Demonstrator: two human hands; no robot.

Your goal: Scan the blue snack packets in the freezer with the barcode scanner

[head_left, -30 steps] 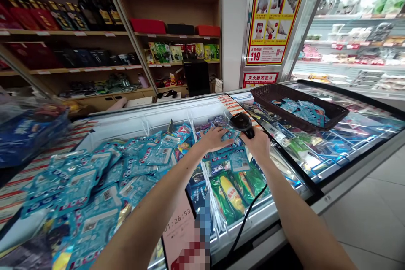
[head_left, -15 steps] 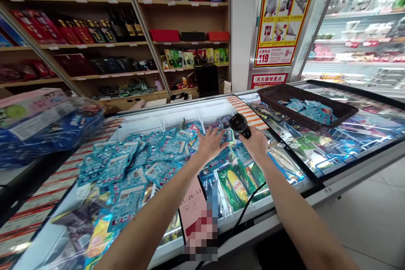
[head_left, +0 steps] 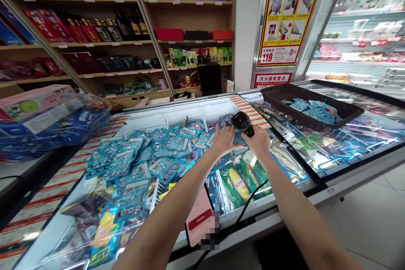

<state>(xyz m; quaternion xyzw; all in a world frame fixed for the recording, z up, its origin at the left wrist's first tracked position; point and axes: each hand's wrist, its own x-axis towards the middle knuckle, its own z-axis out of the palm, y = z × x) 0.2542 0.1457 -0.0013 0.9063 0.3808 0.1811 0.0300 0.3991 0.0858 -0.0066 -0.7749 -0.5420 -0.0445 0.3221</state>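
Right hand [head_left: 259, 140]: wrapped around handle of black scanner [head_left: 242, 121], over freezer [head_left: 148, 120], nearer far edge than near edge. Left hand [head_left: 224, 140]: just beside scanner, thumb spread from fingers; whether gripping anything, impossible to tell. Blue packets [head_left: 123, 162]: heaped toward freezer's left edge; more in brown basket [head_left: 275, 100] near far edge, right of scanner. Phone [head_left: 200, 215]: at near edge.

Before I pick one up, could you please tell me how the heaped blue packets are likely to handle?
The blue packets will probably feel light, being small and flat. They may flex somewhat, as their wrapping looks thin and slightly rumpled. They could slide over one another, since the wrapping shines and they overlap loosely.
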